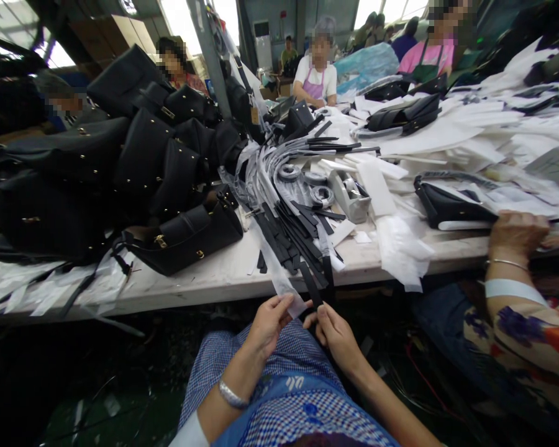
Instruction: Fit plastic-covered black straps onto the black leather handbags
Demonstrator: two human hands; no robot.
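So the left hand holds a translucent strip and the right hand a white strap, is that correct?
Not quite: the head view shows the right hand holding a black strap, not white; the left hand does hold a translucent strip.

At lower centre, one left hand (268, 326) and one right hand (338, 338) are seen, with one translucent strip (276, 268) and one black strap (311, 287) held in them. One silver bracelet (231, 395) is worn there, and one bangle (510, 263) at the right. One tape dispenser (354, 203) and three coiled rolls (289, 172) are counted at centre. One black handbag (186, 239) is found left of centre and one black bag (456, 208) at right. At upper left, at least eight stacked handbags (142, 152) can be made out, though overlap and shadow leave the total uncertain.
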